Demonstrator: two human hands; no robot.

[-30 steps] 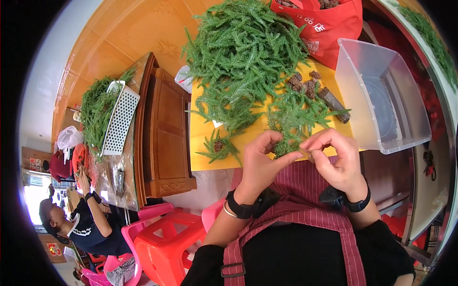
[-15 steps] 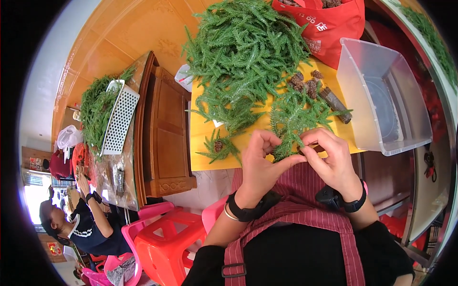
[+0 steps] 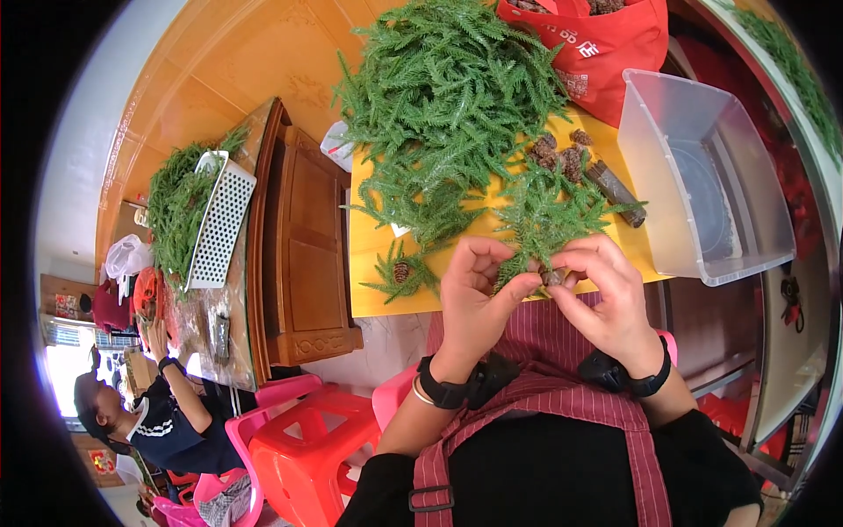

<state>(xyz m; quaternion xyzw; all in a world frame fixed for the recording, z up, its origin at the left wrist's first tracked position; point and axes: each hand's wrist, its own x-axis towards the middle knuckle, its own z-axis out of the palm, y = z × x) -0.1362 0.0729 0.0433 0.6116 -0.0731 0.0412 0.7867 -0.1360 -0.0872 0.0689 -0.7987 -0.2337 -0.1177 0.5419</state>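
Green sprig [image 3: 546, 215], feathery, fanned out at near edge of yellow worktop [image 3: 386, 305]. Left hand [image 3: 479, 294], right hand [image 3: 606, 294]: grip closed on its base. Red bag [image 3: 619, 75] holds brown pine cones [image 3: 606, 7]; clear bin [image 3: 657, 206] nearby.

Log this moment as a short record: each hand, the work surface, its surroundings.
Left hand: thumb and fingers pinching the base of a green sprig
Right hand: fingertips on a small brownish piece, too small to identify
Surface: yellow tabletop
Far side: greenery pile
Beyond sprig: loose pine cones, dark brown cylinder
Right: clear plastic bin
Far right: red bag
Left: seated co-worker
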